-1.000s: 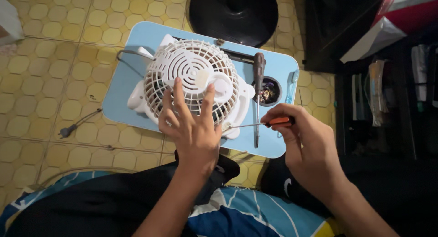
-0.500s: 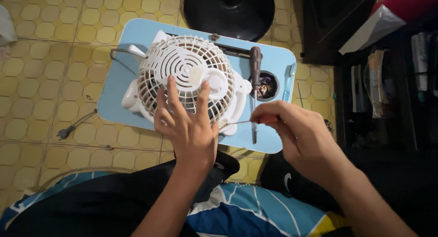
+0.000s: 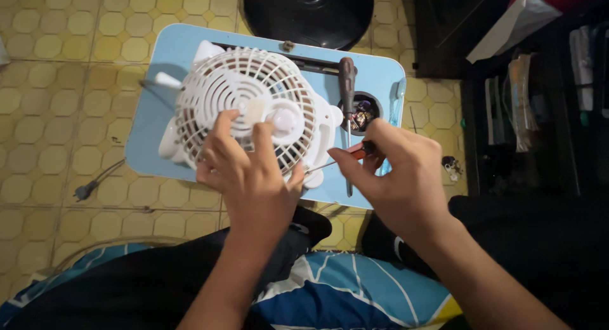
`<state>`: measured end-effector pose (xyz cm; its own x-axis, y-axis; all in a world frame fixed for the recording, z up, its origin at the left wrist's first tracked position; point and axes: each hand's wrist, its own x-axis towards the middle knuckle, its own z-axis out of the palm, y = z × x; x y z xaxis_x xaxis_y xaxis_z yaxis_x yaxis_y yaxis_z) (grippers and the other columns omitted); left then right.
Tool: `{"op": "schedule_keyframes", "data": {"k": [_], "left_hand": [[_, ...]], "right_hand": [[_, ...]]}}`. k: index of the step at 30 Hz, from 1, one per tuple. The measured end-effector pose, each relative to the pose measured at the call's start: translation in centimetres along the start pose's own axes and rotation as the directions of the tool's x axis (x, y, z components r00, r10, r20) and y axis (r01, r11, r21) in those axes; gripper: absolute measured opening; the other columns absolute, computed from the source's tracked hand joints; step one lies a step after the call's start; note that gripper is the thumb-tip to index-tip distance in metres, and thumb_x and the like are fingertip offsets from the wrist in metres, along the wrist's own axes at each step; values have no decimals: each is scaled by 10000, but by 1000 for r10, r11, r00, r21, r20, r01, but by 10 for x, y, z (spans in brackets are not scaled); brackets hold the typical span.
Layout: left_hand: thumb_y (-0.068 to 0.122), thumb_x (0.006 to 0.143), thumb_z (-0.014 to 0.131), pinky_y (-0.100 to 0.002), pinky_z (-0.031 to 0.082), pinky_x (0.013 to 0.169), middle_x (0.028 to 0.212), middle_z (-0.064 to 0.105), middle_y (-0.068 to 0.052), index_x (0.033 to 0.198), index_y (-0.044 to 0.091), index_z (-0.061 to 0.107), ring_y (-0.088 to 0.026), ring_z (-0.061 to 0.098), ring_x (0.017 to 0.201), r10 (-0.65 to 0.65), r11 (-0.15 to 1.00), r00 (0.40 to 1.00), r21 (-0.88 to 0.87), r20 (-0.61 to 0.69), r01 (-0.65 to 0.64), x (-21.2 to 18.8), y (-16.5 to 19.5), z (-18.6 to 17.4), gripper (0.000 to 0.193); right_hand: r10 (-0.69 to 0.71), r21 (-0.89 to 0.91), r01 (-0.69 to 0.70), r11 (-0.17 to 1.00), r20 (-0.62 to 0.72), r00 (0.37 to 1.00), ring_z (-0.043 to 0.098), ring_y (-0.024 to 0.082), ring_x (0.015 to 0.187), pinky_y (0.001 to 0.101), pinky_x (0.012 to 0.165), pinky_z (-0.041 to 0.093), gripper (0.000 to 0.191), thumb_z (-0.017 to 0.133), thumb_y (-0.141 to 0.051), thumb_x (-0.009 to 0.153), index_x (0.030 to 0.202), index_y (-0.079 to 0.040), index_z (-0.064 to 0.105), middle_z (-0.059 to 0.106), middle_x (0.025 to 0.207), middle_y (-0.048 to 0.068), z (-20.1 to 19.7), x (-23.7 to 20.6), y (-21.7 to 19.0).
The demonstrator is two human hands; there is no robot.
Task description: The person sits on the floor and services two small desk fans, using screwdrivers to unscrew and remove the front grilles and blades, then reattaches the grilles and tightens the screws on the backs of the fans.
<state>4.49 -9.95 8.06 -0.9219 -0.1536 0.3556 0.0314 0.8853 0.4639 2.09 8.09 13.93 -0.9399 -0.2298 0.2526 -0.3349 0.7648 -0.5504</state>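
1. Both forearms reach in from the near edge; left hand [image 3: 250, 178] spread, palm down, right hand [image 3: 399, 174] curled.
2. Light blue worktop [image 3: 158, 82] sits on yellow tiled floor [image 3: 57, 70]; black round base [image 3: 309, 13] at far side.
3. Left hand, fingers splayed, presses on white fan grille [image 3: 250, 105], centre of worktop.
4. Right hand pinches a small red-handled screwdriver [image 3: 346, 157], tip toward grille's right edge; bigger dark screwdriver [image 3: 346, 82] lies just beyond.

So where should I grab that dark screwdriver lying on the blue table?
Probably by the thick dark handle of the spare screwdriver, coming from above at the far end. It lies flat on the blue table with its thin shaft pointing toward the right hand, so the fat handle gives fingers more to wrap.
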Motion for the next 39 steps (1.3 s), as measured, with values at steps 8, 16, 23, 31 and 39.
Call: {"op": "schedule_keyframes", "data": {"k": [8,16,23,31,39], "left_hand": [[224,756,837,-456,348,999,1224,585,-20,980,150,693,-261,529,1174,269,931,963,-256,-5,-261,31,-15,-10,277],[205,653,886,-489,306,881,930,703,102,815,172,754,-196,561,1048,515,819,847,-367,128,-442,39,-16,-3,211],[216,660,874,-477,309,926,893,685,57,831,204,792,-199,578,1053,490,833,860,-366,144,-414,38,-20,1,190],[257,664,895,-459,300,966,858,729,80,826,211,791,-176,586,1035,492,786,863,-484,113,-384,36,-22,-3,198],[249,696,893,-421,288,918,931,677,2,868,216,811,-176,600,1008,515,766,851,-500,103,-403,37,-28,-3,193]], "right_hand": [[-218,118,249,961,-230,949,599,175,650,282,538,456,166,792,-84,787,797,37,679,631,828,133,9,8,-8],[68,81,-72,994,58,996,641,173,570,295,559,496,192,901,-168,815,802,-30,768,689,707,76,12,8,-15],[-109,339,46,940,170,979,774,153,893,284,802,631,198,801,-91,803,956,-20,698,754,935,62,-11,16,-23],[-37,122,20,992,134,990,799,141,786,308,688,614,283,895,-205,754,932,-23,772,794,851,72,-14,6,-26],[-296,300,239,924,161,942,744,208,923,328,793,625,328,739,-43,826,1142,34,699,735,1041,143,-22,3,-28]]}}
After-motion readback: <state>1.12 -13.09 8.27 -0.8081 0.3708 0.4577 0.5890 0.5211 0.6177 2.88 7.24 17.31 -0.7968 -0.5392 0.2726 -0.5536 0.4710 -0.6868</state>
